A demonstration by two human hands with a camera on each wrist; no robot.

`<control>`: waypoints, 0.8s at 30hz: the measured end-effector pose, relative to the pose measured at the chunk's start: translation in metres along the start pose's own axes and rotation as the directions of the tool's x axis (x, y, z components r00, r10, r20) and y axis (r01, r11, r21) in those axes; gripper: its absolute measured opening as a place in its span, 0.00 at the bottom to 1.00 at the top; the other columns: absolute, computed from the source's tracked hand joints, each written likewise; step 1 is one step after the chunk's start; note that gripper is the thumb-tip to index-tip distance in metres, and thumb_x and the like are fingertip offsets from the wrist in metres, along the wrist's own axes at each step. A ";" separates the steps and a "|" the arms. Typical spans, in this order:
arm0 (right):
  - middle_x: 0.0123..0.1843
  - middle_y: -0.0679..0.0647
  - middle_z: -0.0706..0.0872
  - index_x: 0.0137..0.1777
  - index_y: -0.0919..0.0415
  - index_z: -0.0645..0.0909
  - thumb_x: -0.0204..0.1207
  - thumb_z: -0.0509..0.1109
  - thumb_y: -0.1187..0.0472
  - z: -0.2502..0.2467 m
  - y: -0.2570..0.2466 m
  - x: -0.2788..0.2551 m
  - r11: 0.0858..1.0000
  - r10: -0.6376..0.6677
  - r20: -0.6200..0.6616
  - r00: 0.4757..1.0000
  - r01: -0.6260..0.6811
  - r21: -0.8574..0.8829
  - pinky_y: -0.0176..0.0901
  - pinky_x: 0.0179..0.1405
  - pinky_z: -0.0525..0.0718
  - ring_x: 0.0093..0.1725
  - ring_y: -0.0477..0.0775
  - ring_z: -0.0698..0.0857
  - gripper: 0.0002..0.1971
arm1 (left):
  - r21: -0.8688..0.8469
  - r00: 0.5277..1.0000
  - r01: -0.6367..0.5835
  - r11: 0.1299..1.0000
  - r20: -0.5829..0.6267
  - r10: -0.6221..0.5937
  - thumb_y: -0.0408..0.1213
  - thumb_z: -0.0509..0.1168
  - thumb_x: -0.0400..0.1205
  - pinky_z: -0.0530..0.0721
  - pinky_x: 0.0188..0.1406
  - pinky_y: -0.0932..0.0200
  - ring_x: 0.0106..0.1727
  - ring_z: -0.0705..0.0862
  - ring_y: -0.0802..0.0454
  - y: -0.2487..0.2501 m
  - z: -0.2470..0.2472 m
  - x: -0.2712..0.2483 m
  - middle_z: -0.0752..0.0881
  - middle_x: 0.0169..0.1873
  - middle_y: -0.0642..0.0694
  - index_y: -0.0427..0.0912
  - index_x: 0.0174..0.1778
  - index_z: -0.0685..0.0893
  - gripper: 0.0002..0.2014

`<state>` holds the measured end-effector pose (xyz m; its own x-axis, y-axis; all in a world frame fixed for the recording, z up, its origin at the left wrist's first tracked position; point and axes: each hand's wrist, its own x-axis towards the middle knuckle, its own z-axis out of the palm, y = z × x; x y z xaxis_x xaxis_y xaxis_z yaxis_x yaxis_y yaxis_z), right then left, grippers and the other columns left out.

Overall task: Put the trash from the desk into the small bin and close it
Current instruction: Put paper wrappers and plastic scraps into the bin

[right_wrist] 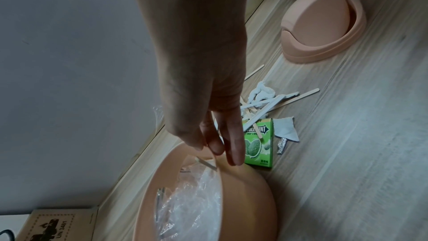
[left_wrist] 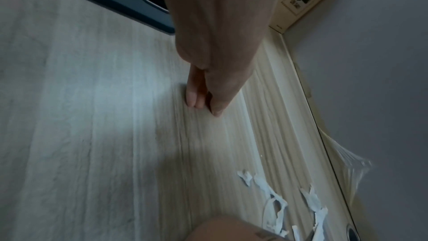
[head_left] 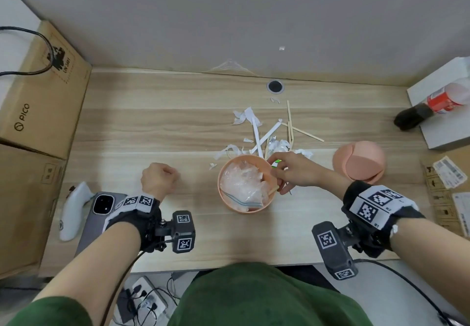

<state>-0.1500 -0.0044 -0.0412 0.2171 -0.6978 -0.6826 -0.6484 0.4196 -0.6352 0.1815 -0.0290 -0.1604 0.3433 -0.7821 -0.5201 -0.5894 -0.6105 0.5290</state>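
The small peach bin (head_left: 230, 205) stands open mid-desk with crumpled clear plastic (head_left: 241, 182) inside. Its domed swing lid (head_left: 360, 164) lies apart to the right. My right hand (head_left: 281, 182) hovers over the bin's right rim (right_wrist: 234, 186), thumb and fingers pinching a thin wooden stick (head_left: 273, 190) whose end dips inside. A green gum box (right_wrist: 258, 142) lies just beyond the fingers, beside a foil wrapper (right_wrist: 281, 146). Behind them lie torn white paper scraps (head_left: 245, 117) and wooden sticks (head_left: 290, 120). My left hand (head_left: 159, 179) rests as a fist on the desk, holding nothing.
A phone (head_left: 101, 214) and a white controller (head_left: 72, 211) lie by my left wrist. Cardboard boxes (head_left: 38, 97) line the left side. A cola bottle (head_left: 429, 108) lies on a white box at the right. A cable hole (head_left: 275, 86) sits near the wall.
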 end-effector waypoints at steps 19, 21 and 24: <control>0.34 0.55 0.89 0.55 0.58 0.77 0.79 0.61 0.62 -0.014 0.036 -0.028 0.996 0.067 -0.123 0.990 -0.075 -0.058 0.51 0.51 0.89 0.33 0.55 0.92 0.07 | 0.297 0.777 -0.625 0.722 0.324 0.540 0.26 0.71 0.75 0.82 0.48 0.52 0.46 0.86 0.42 0.069 0.058 -0.006 0.88 0.40 0.42 0.39 0.37 0.88 0.04; 0.33 0.55 0.89 0.56 0.61 0.77 0.79 0.62 0.63 -0.013 0.041 -0.033 0.997 0.069 -0.127 0.990 -0.073 -0.034 0.56 0.50 0.89 0.33 0.56 0.92 0.08 | 0.296 0.767 -0.635 0.713 0.349 0.538 0.25 0.69 0.76 0.83 0.48 0.50 0.46 0.85 0.41 0.071 0.058 -0.008 0.89 0.38 0.41 0.38 0.39 0.87 0.04; 0.33 0.57 0.88 0.57 0.64 0.76 0.79 0.62 0.64 -0.014 0.049 -0.039 0.998 0.070 -0.122 0.990 -0.070 0.005 0.56 0.48 0.90 0.34 0.60 0.91 0.09 | 0.236 0.750 -0.644 0.728 0.384 0.539 0.27 0.69 0.76 0.85 0.47 0.50 0.43 0.86 0.43 0.078 0.057 -0.010 0.88 0.36 0.44 0.41 0.41 0.84 0.04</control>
<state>-0.2001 0.0354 -0.0401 0.0800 -0.7322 -0.6763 -0.6581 0.4708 -0.5876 0.0902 -0.0616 -0.1526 -0.3407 -0.8675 -0.3624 -0.8228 0.0886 0.5614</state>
